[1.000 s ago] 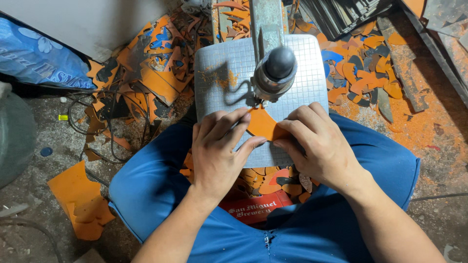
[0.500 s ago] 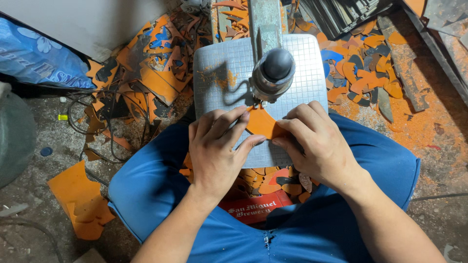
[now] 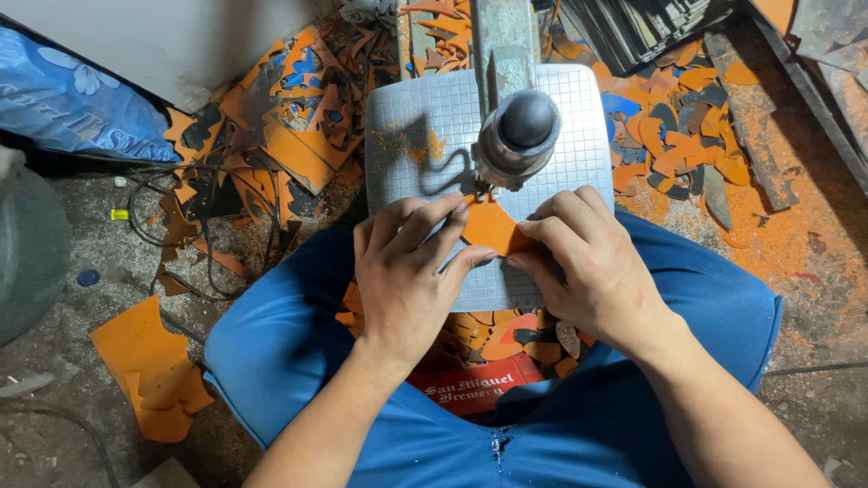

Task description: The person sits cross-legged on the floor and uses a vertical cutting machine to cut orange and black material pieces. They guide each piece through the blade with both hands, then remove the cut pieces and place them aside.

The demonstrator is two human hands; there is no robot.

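Note:
A small orange sheet piece (image 3: 491,228) lies on the grey gridded table (image 3: 416,154) of a cutting machine, right under the machine's dark round head (image 3: 526,126). My left hand (image 3: 409,271) presses the piece's left edge with its fingers. My right hand (image 3: 592,262) pinches the piece's lower right edge. Both hands rest on the plate's near half, above my lap in blue trousers.
Orange and dark offcuts (image 3: 678,136) litter the floor on both sides of the machine. More scraps (image 3: 506,334) sit between my knees above a red box. A larger orange sheet (image 3: 145,361) lies at the lower left, black cables (image 3: 199,235) and a blue bag (image 3: 63,108) further left.
The orange piece has turned slightly under the machine head, and my fingers have shifted a little with it. My hands stay in the same place.

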